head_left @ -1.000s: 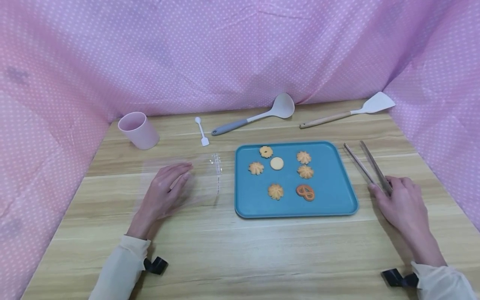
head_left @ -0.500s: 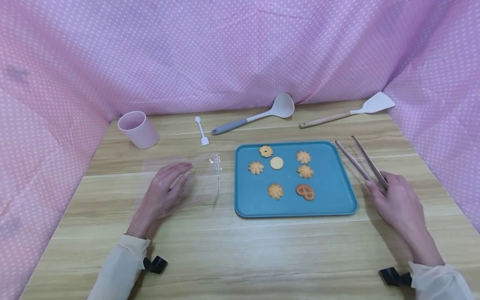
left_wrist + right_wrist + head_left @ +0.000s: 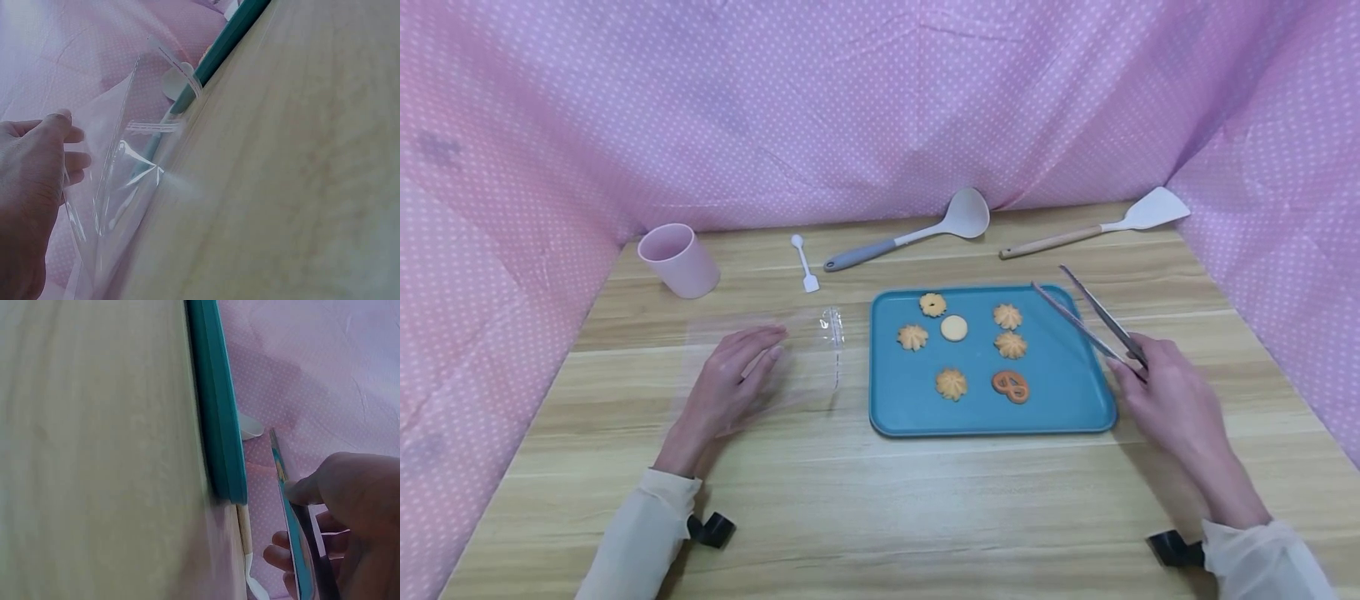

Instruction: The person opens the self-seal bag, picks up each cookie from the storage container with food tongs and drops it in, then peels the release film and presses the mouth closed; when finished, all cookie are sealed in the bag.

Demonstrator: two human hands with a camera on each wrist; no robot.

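Note:
My left hand (image 3: 730, 375) holds a clear plastic zip bag (image 3: 808, 354), its fingers gently bent over the film. In the left wrist view the bag (image 3: 128, 181) bulges above the table, its zip end toward the tray. My right hand (image 3: 1172, 404) grips metal tongs (image 3: 1108, 321) near their rear end; their arms are spread with nothing between the tips. Those tips reach over the right part of a blue tray (image 3: 917, 417). Several cookies lie on it, among them a pretzel-shaped one (image 3: 1011, 387), a plain round one (image 3: 954, 327) and a flower-shaped one (image 3: 951, 384).
Behind the tray lie a ladle (image 3: 966, 214) with a grey handle and a white spatula (image 3: 1157, 208) with a wooden handle. A small white double-ended scoop (image 3: 805, 265) and a pink cup (image 3: 679, 261) stand left of them. Pink dotted cloth (image 3: 880, 108) hangs around the table.
My right hand has moved left with the tongs, from beside the tray until the tips are over its right part. My left hand and the bag have stayed put.

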